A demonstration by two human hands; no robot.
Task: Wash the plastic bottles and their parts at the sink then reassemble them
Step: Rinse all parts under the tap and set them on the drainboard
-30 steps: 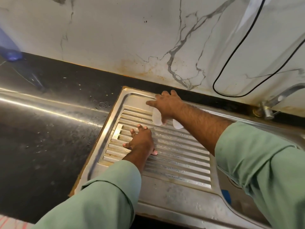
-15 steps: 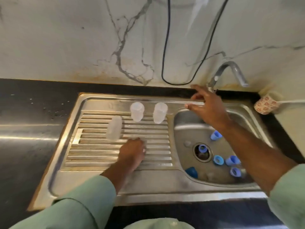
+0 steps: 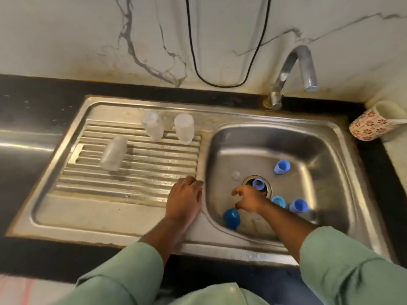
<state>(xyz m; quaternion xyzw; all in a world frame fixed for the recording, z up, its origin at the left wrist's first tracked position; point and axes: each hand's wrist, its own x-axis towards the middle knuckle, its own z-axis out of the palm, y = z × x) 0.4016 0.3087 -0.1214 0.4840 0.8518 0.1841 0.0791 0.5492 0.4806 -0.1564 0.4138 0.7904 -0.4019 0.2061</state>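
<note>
Three clear plastic bottles stand on the ribbed drainboard (image 3: 141, 179): one at the left (image 3: 113, 156), two at the back (image 3: 152, 124) (image 3: 184, 128). Several blue caps lie in the sink basin (image 3: 319, 150): a dark blue one (image 3: 231, 217) at the front, one over the drain (image 3: 258, 184), one at the back (image 3: 282, 166), two at the right (image 3: 278, 201) (image 3: 298, 205). My left hand (image 3: 184, 200) rests flat on the drainboard by the basin's rim. My right hand (image 3: 248, 200) hovers inside the basin with spread fingers just above the dark blue cap, holding nothing.
A curved steel tap (image 3: 293, 73) rises behind the basin. A flowered cup (image 3: 372, 123) lies at the right on the black counter (image 3: 33, 119). A black cable (image 3: 218, 82) hangs on the marble wall. A small clear disc (image 3: 235, 174) lies beside the drain.
My right hand came down from near the tap into the basin, over the dark blue cap. My left hand slid right along the drainboard to the basin's rim. The view swung right.
</note>
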